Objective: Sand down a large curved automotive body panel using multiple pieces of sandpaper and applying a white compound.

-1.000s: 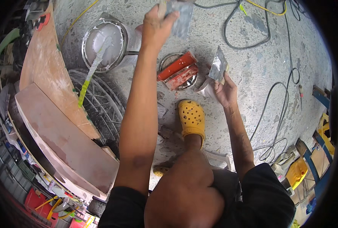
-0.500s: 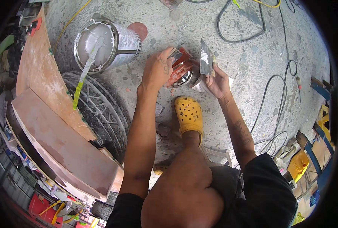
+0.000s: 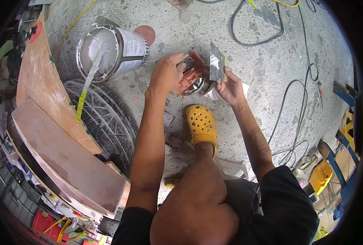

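My left hand (image 3: pixel 166 75) is closed around a small flat grey scraper (image 3: pixel 185 61), mostly covered by the fingers. It is right beside an open tin (image 3: pixel 195 86) on the floor, whose shiny metal and red-smeared top (image 3: pixel 191 80) show between my hands. Gripped in my right hand (image 3: pixel 232 87) is a flat metal putty spreader (image 3: pixel 217 61), its blade held upright with white paste on its face. A white sheet (image 3: pixel 213 93) lies under that hand. The tin's inside is partly hidden.
A large tub of grey putty (image 3: pixel 134 47) lies tilted at the left, a green-handled stick (image 3: pixel 82 104) across its mouth. Near it are a tyre (image 3: pixel 104 118) and curved panels (image 3: pixel 67 151). Black cable (image 3: pixel 282 24) loops at the right. My yellow clog (image 3: pixel 201 124) is below the tin.
The spreader in my right hand has shifted slightly left, closer to the red-smeared tin. My left hand stays at the tin with the scraper, and the whole view has moved a little.
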The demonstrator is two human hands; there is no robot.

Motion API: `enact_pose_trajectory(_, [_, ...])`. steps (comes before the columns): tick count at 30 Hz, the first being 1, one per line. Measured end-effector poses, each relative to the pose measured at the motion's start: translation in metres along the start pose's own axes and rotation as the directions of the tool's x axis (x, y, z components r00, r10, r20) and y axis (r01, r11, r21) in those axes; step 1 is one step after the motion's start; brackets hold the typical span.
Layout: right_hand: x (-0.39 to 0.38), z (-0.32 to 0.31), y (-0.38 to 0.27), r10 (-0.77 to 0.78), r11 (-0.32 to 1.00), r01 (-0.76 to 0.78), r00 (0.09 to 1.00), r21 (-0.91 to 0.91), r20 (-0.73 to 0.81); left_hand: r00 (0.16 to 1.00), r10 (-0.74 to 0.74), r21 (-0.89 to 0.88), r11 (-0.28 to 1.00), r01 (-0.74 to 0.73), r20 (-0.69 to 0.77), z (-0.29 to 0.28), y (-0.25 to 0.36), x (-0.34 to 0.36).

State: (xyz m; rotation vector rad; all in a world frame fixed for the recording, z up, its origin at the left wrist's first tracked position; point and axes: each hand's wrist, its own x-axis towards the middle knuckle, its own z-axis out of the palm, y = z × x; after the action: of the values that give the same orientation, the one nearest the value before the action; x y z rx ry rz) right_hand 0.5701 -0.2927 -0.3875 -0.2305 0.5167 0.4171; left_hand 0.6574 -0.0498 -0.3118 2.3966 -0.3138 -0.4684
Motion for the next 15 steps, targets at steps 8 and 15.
enact_pose_trajectory(8, [0.003, 0.006, -0.003, 0.008, 1.000, -0.008, 0.999, 0.004, -0.047, 0.988, 0.002, -0.045, 0.999, 0.005, 0.156, -0.008, -0.019, 0.025])
enact_pose_trajectory(15, [0.003, 0.004, 0.000, 0.013, 1.000, -0.013, 1.000, 0.005, -0.011, 0.945, -0.137, -0.100, 0.980, 0.174, 0.297, -0.028, -0.020, 0.029])
